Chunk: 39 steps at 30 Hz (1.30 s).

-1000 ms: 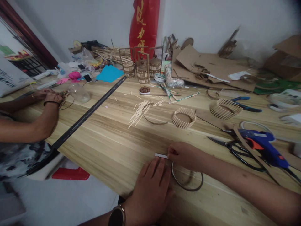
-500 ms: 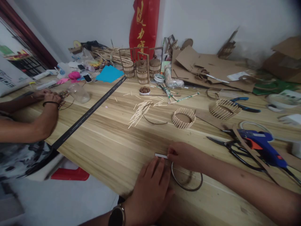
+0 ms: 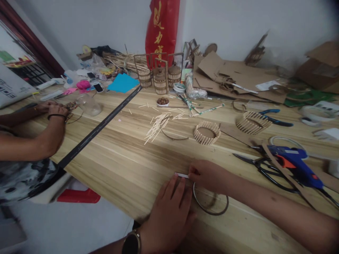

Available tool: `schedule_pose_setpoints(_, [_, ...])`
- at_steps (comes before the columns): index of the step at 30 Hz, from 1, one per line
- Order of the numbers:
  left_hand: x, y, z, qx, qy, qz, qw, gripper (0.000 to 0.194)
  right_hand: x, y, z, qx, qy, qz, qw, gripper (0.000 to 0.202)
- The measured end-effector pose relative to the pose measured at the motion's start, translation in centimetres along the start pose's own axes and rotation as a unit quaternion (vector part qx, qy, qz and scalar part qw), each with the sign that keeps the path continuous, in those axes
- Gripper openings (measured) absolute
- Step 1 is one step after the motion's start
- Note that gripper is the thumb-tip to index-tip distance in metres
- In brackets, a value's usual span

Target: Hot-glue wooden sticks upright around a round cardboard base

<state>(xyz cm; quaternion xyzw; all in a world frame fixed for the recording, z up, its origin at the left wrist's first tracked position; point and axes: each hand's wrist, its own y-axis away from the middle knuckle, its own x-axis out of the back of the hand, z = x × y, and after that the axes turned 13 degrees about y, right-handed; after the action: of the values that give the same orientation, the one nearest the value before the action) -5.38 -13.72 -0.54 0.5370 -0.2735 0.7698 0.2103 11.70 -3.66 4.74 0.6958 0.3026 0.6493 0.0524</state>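
Note:
My left hand (image 3: 169,208) lies palm down on the wooden table with its fingers stretched out. Its fingertips touch the near edge and left end of a narrow strip (image 3: 182,175) whose pale side faces up. At the strip's right end, my right hand (image 3: 202,174) is closed in a pinch on it. Below my right wrist, a thin brown loop (image 3: 217,213) curves over the tabletop; whether it joins the strip is hidden by my hand. Farther off lie a ring of short wooden sticks (image 3: 206,133) and a pile of loose sticks (image 3: 158,126).
To the right are black scissors (image 3: 261,165), a blue glue gun (image 3: 299,162), a second stick ring (image 3: 253,122) and pliers (image 3: 278,120). Small handled baskets (image 3: 160,84) stand at the back. Another person's hands (image 3: 57,108) work at the left, beyond a dark strip (image 3: 100,127).
My left fingertips have shifted slightly up onto the left end of the pale strip. My right hand stays in place, still pinching.

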Motion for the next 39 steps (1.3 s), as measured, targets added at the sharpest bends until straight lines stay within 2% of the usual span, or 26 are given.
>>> schedule_pose_setpoints(6, [-0.1,-0.1,0.0,0.001,0.014,-0.004,1.000,0.051,-0.1,0.0,0.0,-0.001,-0.007,0.001,1.000,0.021])
schedule_pose_setpoints(12, [0.2,-0.3,0.2,0.028,0.046,-0.024,0.998,0.041,0.0,-0.1,0.1,0.001,-0.037,0.001,0.999,0.018])
schedule_pose_setpoints(17, [0.3,-0.4,0.3,0.027,0.023,-0.023,0.999,0.042,-0.2,-0.3,1.0,-0.007,-0.111,-0.024,0.994,0.019])
schedule_pose_setpoints(24, [0.2,-0.8,0.5,0.018,-0.011,0.005,1.000,0.045,-1.1,0.3,2.2,-0.029,-0.236,-0.080,0.968,0.022])
schedule_pose_setpoints(31, [0.2,-0.8,0.7,0.015,-0.018,0.020,1.000,0.042,-0.5,1.4,3.8,-0.026,-0.250,-0.022,0.968,0.031])
schedule_pose_setpoints(36, [0.2,-1.0,0.6,0.015,-0.023,0.008,1.000,0.042,-0.3,2.5,5.6,0.003,-0.243,-0.030,0.970,0.030])
schedule_pose_setpoints(39, [0.2,-1.0,0.7,0.018,-0.022,-0.002,1.000,0.041,-0.1,3.0,6.3,-0.007,-0.212,-0.025,0.977,0.028])
